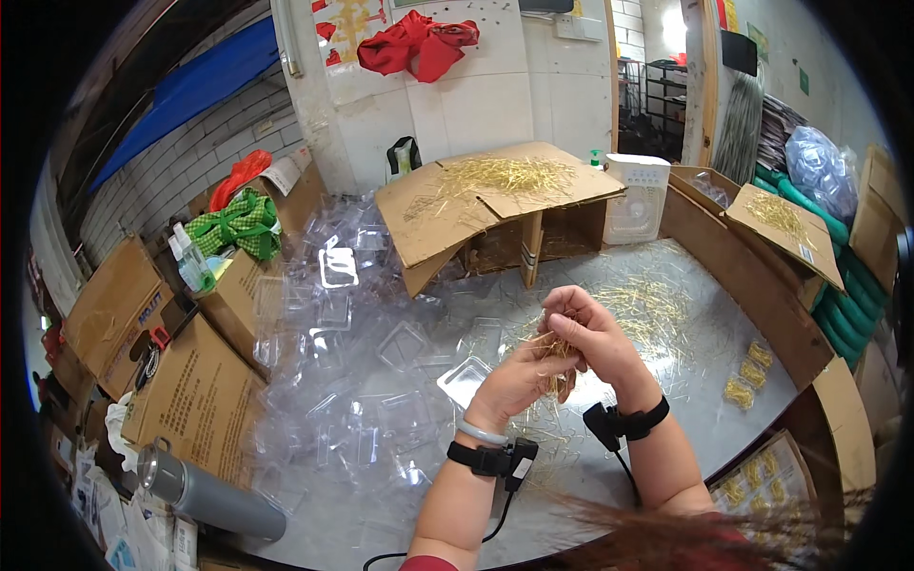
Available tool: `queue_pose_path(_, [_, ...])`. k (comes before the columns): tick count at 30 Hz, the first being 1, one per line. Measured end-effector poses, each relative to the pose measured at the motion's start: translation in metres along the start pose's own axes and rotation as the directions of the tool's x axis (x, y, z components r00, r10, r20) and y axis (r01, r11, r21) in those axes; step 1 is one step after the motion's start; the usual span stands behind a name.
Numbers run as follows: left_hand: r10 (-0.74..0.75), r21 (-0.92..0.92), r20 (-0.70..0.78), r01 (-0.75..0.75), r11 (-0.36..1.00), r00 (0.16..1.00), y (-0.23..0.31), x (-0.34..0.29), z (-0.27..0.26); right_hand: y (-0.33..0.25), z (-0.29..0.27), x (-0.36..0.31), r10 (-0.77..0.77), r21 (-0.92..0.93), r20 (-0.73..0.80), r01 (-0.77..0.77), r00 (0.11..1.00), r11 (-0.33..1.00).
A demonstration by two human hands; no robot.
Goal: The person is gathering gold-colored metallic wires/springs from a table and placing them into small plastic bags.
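My left hand (519,383) and my right hand (602,341) meet over the grey tabletop (609,457). Both are closed around one small bunch of thin gold-coloured sticks (560,350), whose ends poke out between the fingers. Loose sticks (643,309) of the same kind lie scattered beyond and beside the hands. Just left of my left hand sits a clear plastic tray (465,381). Three small clear packs (740,392) filled with gold pieces stand in a row on the right.
Many clear plastic trays (352,419) are heaped across the left side. A propped cardboard sheet (419,224) bears a stick pile at the back. A grey bottle (224,500) lies at the near left, beside cardboard boxes (195,390). A cardboard wall (733,276) edges the right.
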State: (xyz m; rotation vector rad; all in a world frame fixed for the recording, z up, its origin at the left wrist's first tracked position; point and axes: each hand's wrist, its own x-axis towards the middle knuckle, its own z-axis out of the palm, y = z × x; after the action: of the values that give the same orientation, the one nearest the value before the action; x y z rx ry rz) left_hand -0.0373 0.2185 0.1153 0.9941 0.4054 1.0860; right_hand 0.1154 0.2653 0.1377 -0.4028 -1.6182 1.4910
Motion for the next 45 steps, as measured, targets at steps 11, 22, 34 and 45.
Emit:
queue_pose_path(11, [-0.179,0.239,0.144,0.142,0.961,0.973,-0.008,0.001,-0.03,-0.008,0.0,-0.001,-0.021,-0.294,0.153,0.066,0.988,0.954])
queue_pose_path(22, [-0.021,-0.013,-0.148,0.019,1.0,0.989,-0.003,0.004,-0.013,0.01,0.007,0.011,-0.018,0.128,-0.255,0.052,0.967,0.99])
queue_pose_path(34, [-0.012,0.11,-0.438,0.066,0.992,0.899,-0.006,0.008,-0.022,0.02,0.001,0.007,-0.515,-0.829,-0.26,0.085,0.817,0.553])
queue_pose_path(45, [0.101,0.372,-0.414,0.066,0.926,0.905,-0.019,0.015,-0.036,0.018,-0.042,0.011,-0.364,-0.664,-0.483,-0.062,0.796,0.745])
